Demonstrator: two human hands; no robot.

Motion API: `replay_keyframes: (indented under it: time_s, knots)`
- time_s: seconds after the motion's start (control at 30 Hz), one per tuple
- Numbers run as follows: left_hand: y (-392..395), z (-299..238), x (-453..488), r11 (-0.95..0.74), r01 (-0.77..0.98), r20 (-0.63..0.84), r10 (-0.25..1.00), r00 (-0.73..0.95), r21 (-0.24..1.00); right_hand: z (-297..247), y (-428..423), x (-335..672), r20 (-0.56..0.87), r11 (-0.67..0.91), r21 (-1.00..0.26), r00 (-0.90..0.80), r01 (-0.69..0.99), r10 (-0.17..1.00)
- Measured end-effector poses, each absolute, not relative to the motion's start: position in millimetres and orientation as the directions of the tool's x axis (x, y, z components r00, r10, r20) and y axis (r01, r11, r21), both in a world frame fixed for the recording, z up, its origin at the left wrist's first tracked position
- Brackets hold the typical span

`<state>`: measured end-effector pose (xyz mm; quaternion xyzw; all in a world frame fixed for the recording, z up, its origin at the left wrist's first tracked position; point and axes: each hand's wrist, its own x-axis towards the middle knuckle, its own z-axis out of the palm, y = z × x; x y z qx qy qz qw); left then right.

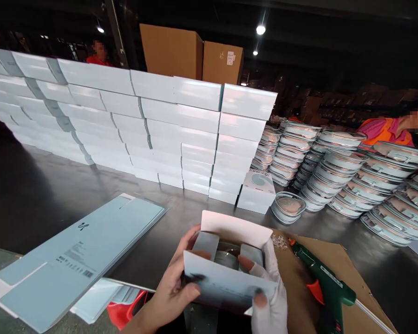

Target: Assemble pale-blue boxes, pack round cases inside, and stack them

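I hold a small pale blue carton (226,278) near the bottom middle, its end flaps open, with a clear lidded container (226,257) showing inside. My bare left hand (170,287) grips the carton's left side, fingers curled over the flap. My right hand (270,290), in a white glove with cut fingertips, is closed on the carton's right side, a finger pressing the inner flap. A green hot glue gun (325,283) with an orange trigger lies just right of my right hand on a brown cardboard sheet (334,255).
Flat unfolded blue cartons (80,260) lie at the left. A long wall of stacked white boxes (142,125) crosses the metal table (38,195). Stacks of lidded glass containers (351,176) fill the right. A person in orange (390,130) sits far right, another in red (97,58) behind.
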<state>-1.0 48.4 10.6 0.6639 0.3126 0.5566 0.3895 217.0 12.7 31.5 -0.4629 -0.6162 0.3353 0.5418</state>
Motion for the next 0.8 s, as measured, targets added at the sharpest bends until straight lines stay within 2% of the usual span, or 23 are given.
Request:
replay_keyframes:
  time_s: [0.13, 0.2, 0.3, 0.37, 0.4, 0.43, 0.47, 0.5, 0.53, 0.6, 0.7, 0.8]
  knots:
    - [44, 20, 14, -0.377, -0.020, 0.376, 0.925, -0.057, 0.926, 41, 7, 192, 0.227, 0.184, -0.967, 0.264, 0.178, 0.938]
    - [42, 23, 16, -0.329, -0.032, 0.324, 0.939, -0.117, 0.944, 45, 5, 184, 0.234, 0.192, -0.967, 0.290, 0.166, 0.928]
    - [45, 27, 7, -0.248, 0.087, 0.243, 0.968, 0.058, 0.965, 44, 4, 202, 0.331, 0.286, -0.926, 0.167, 0.248, 0.929]
    - [52, 28, -6, -0.230, 0.174, 0.194, 0.960, 0.201, 0.958, 43, 2, 242, 0.403, 0.316, -0.844, 0.124, 0.433, 0.907]
    - [56, 28, -13, -0.244, 0.193, 0.192, 0.948, 0.255, 0.950, 42, 0, 270, 0.413, 0.273, -0.785, 0.142, 0.557, 0.900]
    - [60, 28, -19, -0.271, 0.203, 0.202, 0.931, 0.305, 0.941, 43, -3, 300, 0.450, 0.192, -0.713, 0.230, 0.674, 0.863]
    - [63, 27, -25, -0.303, 0.210, 0.217, 0.911, 0.351, 0.930, 44, -5, 330, 0.453, 0.033, -0.629, 0.332, 0.776, 0.827]
    - [67, 26, -29, -0.333, 0.216, 0.229, 0.889, 0.396, 0.918, 45, -7, 357, 0.344, -0.206, -0.550, 0.444, 0.810, 0.827]
    - [69, 26, -33, -0.355, 0.229, 0.230, 0.870, 0.437, 0.907, 46, -10, 381, 0.210, -0.378, -0.502, 0.533, 0.778, 0.820]
    - [73, 29, -37, -0.368, 0.267, 0.205, 0.849, 0.486, 0.891, 44, -13, 411, -0.005, -0.545, -0.467, 0.614, 0.696, 0.789]
    - [77, 38, -36, -0.369, 0.286, 0.198, 0.851, 0.486, 0.884, 32, -20, 421, -0.209, -0.609, -0.559, 0.615, 0.563, 0.761]
    - [81, 48, -29, -0.380, 0.258, 0.239, 0.862, 0.446, 0.888, 19, -34, 415, -0.308, -0.599, -0.702, 0.594, 0.386, 0.743]
